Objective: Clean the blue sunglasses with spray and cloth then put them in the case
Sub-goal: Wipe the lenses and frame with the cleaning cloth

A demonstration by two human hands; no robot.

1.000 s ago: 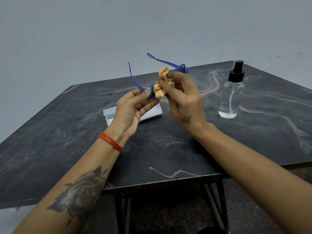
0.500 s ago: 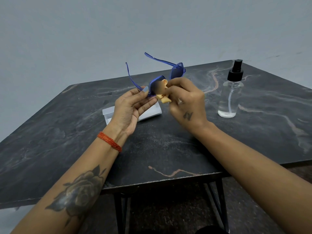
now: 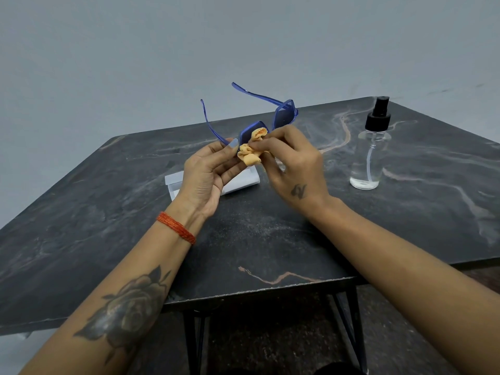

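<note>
Head view, left hand: I see it gripping the blue sunglasses at the hinge end of the near lens, held above the table.
Head view, right hand: I see it pinching the orange cloth against that near lens.
Sunglasses: arms unfolded, pointing away from me.
Case: white, on the table, partly hidden behind both hands.
Spray bottle: upright on the table, well right of the hands.
</note>
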